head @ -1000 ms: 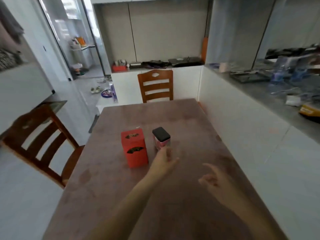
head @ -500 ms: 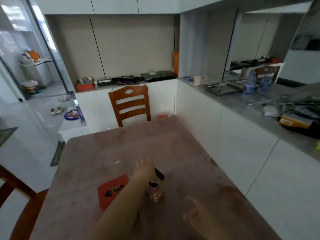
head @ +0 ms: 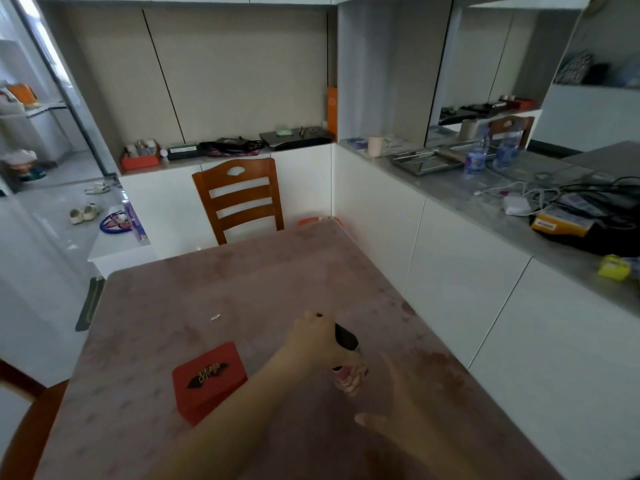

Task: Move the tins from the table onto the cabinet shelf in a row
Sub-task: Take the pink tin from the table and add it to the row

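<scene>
A red rectangular tin [head: 209, 381] with a dark emblem on its lid stands on the pinkish table [head: 242, 289]. To its right is a small tin [head: 347, 375] with a black lid and a pink patterned body. My left hand [head: 313, 337] is closed over its top and side, and the tin leans a little. Whether it rests on the table is unclear. My right hand [head: 405, 407] hovers just right of and nearer than the small tin, fingers spread and holding nothing. The grey cabinet shelf [head: 450, 192] runs along the right wall above white doors.
On the cabinet shelf lie a metal tray [head: 426, 161], two water bottles [head: 476, 155], a cup [head: 375, 145], cables and a yellow box [head: 559, 225]. A wooden chair [head: 239, 199] stands at the table's far end, another chair [head: 24, 427] at the near left.
My left hand reached the small tin and closed over it. The view has tilted up towards the cabinet shelf, and my right hand has come closer to the tin.
</scene>
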The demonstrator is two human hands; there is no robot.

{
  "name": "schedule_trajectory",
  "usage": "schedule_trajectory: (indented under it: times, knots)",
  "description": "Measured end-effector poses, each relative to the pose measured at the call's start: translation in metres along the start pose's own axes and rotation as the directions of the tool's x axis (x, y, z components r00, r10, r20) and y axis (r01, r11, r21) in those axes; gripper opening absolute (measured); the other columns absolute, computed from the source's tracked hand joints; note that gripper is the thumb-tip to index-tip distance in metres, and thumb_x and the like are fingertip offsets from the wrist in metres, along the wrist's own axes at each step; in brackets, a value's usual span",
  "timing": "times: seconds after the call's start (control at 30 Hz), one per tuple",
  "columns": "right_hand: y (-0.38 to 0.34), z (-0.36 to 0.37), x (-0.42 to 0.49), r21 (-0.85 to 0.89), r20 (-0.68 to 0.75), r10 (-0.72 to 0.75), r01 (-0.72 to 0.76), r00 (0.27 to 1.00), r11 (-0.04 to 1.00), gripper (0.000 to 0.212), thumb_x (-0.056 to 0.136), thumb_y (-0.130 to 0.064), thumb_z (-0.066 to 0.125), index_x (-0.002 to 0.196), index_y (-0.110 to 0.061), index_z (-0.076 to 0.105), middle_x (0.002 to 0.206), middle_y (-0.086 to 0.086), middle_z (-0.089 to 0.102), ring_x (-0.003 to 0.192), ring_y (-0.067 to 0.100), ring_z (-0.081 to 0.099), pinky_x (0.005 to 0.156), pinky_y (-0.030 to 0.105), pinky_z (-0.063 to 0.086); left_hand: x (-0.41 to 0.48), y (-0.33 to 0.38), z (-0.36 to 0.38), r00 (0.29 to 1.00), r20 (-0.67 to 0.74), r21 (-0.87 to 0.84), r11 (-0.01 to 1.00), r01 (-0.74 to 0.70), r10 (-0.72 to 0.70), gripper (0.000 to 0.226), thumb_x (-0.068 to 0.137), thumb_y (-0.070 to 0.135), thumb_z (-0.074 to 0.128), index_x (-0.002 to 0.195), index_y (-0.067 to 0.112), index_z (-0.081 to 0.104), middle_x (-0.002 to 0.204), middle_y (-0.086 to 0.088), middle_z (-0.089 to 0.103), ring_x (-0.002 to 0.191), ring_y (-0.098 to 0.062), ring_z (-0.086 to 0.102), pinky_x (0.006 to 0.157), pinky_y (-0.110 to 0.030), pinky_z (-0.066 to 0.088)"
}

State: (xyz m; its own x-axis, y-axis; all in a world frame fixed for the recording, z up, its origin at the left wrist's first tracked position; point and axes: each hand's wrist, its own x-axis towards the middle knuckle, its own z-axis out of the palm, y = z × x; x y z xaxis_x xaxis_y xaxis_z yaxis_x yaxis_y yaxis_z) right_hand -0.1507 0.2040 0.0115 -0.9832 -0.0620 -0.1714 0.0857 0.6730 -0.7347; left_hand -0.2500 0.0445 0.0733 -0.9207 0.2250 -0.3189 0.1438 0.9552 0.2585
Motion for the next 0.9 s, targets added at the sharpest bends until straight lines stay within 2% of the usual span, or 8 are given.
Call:
schedule_trajectory:
  times: [0.07,0.13,0.2,0.27,0.37,0.43,0.63,0.9]
  knots:
    - [-0.006,-0.008,-0.007,0.025,-0.057,-0.074,0.076,0.996,0.997,0.123,0.043,-0.076,0.070,0.143,-0.032,0.013,0.147,-0.012,0.024,0.136,0.012,0.027,0.110,0.040,0.032,-0.027,0.022,-0.007,0.999,-0.007,-0.081,0.996,-0.032,0.031,0.084,0.064,0.067,0.059,0.130,0.018,0.041,0.122,-0.008,0.045,0.107,-0.026,0.048,0.090,-0.039,0.048]
    - [-0.008,-0.014,-0.019,0.028,-0.116,-0.150,0.154,0.982,0.988,0.105,0.049,-0.069,0.073,0.137,-0.036,0.026,0.137,-0.012,0.041,0.126,0.008,0.041,0.106,0.039,0.038,-0.050,0.038,-0.012,0.997,-0.016,-0.179,0.981,-0.077,0.075,0.049,0.066,0.063,0.061,0.097,0.025,0.054,0.098,0.001,0.049,0.083,-0.013,0.048,0.079,-0.033,0.046]
    - [-0.008,-0.024,-0.033,-0.035,-0.236,-0.170,0.166,0.957,0.986,0.080,0.053,-0.070,0.070,0.121,-0.043,0.038,0.116,-0.017,0.054,0.109,0.005,0.053,0.093,0.030,0.048,-0.068,0.053,-0.018,0.987,-0.039,-0.241,0.957,-0.159,0.154,0.039,0.066,0.060,0.064,0.067,0.028,0.042,0.074,0.005,0.045,0.061,-0.006,0.040,0.065,-0.031,0.041]
    - [-0.008,-0.039,-0.049,0.050,-0.329,-0.111,0.135,0.938,0.990,0.060,0.053,-0.059,0.078,0.102,-0.047,0.045,0.097,-0.020,0.060,0.090,-0.001,0.061,0.073,0.012,0.050,-0.083,0.068,-0.028,0.959,-0.071,-0.356,0.891,-0.282,0.276,0.042,0.069,0.059,0.067,0.079,0.020,0.055,0.076,0.004,0.057,0.064,-0.008,0.052,0.058,-0.024,0.046]
    - [-0.002,-0.071,-0.077,0.328,-0.347,0.006,0.115,0.938,0.938,0.069,0.053,-0.035,0.088,0.108,-0.039,0.045,0.103,-0.011,0.066,0.089,0.004,0.066,0.073,0.024,0.057,-0.106,0.084,-0.051,0.895,-0.187,-0.564,0.702,-0.435,0.404,0.049,0.078,0.049,0.063,0.121,0.033,0.045,0.098,0.022,0.055,0.086,0.006,0.056,0.069,-0.006,0.048]
    - [0.002,-0.099,-0.107,0.416,-0.338,0.003,0.146,0.941,0.898,0.065,0.060,-0.020,0.085,0.107,-0.034,0.042,0.104,-0.006,0.067,0.089,0.007,0.068,0.071,0.025,0.058,-0.122,0.086,-0.054,0.869,-0.232,-0.611,0.630,-0.480,0.438,0.076,0.072,0.055,0.066,0.137,0.032,0.034,0.110,0.026,0.050,0.098,0.005,0.055,0.079,-0.009,0.046]
    - [0.015,-0.150,-0.203,0.384,-0.268,-0.078,0.180,0.960,0.906,0.058,0.066,-0.024,0.080,0.109,-0.032,0.043,0.095,-0.001,0.072,0.091,0.011,0.067,0.079,0.026,0.056,-0.174,0.121,0.000,0.835,-0.096,-0.573,0.656,-0.492,0.542,0.050,0.064,0.043,0.078,0.108,0.038,0.055,0.106,0.021,0.070,0.101,-0.003,0.066,0.081,-0.025,0.057]
    - [0.094,-0.207,-0.338,0.380,-0.290,-0.046,0.159,0.956,0.911,0.066,0.058,-0.039,0.078,0.113,-0.032,0.043,0.102,-0.009,0.071,0.095,0.012,0.067,0.085,0.032,0.054,-0.256,0.240,0.068,0.801,-0.112,-0.645,0.570,-0.509,0.588,0.050,0.063,0.039,0.079,0.108,0.030,0.060,0.110,0.008,0.071,0.101,-0.013,0.068,0.085,-0.031,0.057]
